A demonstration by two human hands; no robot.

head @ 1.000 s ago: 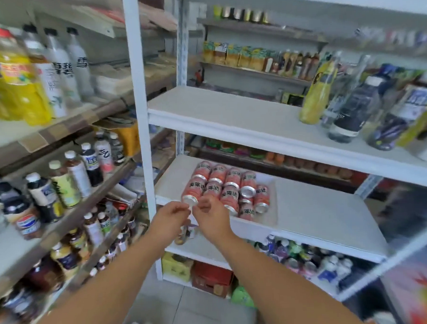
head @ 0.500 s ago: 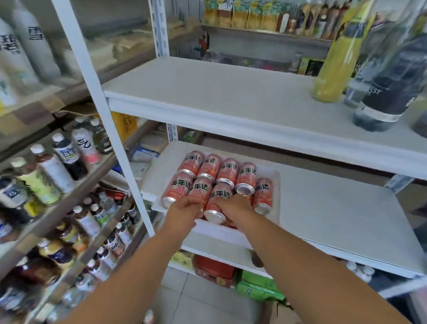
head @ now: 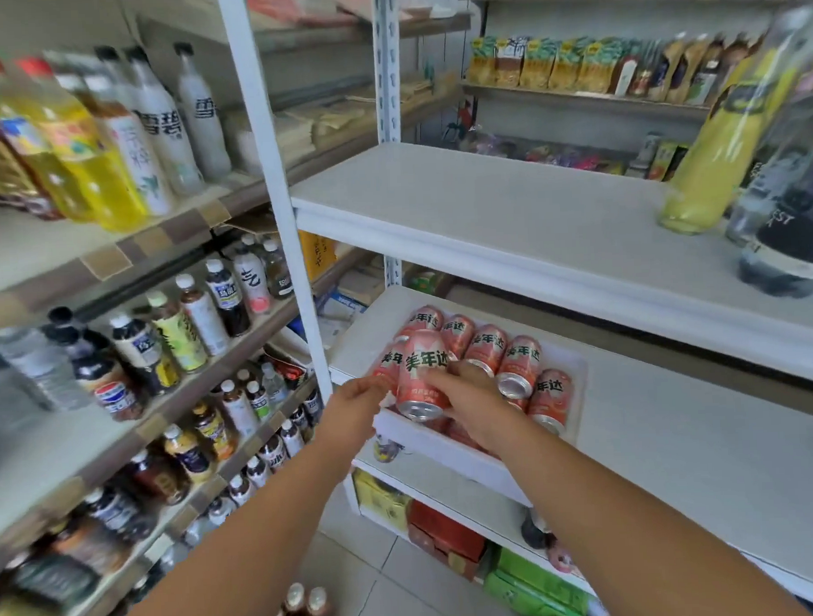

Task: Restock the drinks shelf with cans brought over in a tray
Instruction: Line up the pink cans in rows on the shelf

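Change: one can has come up out of the tray's front row since half a second ago, when both hands lay low on that row; the tray itself has not shifted.
Lifted can (head: 419, 374): red with dark lettering, tilted with its silver end toward the camera, held above the near left of the tray.
Right hand (head: 476, 400): fingers curled round the right side of the lifted can, gripping it.
Left hand (head: 353, 405): fingertips at the lower end of the leftmost can (head: 387, 362); I cannot tell whether it pinches that can or only touches it.
Tray (head: 448, 450): white and shallow, at the front left corner of the middle shelf (head: 680, 435), with its near wall at the shelf's front edge.
Cans (head: 519, 363): the rest lie on their sides in rows in the tray, touching one another, ends toward the front edge.
Step in hand: unloading, judged to be near the start, since most cans are in the tray and none stands on the shelf board.
Free room: the middle shelf is bare to the right of the tray; the upper shelf (head: 507, 201) carries bottles (head: 714, 154) at its right end only.
Next move calls for: turning the lifted can upright, carrying it clear of the tray's wall, and setting it down on bare board, probably toward the back edge so that later cans can line up in front.
Watch for: the neighbouring cans may roll into the gap that the lifted can leaves.
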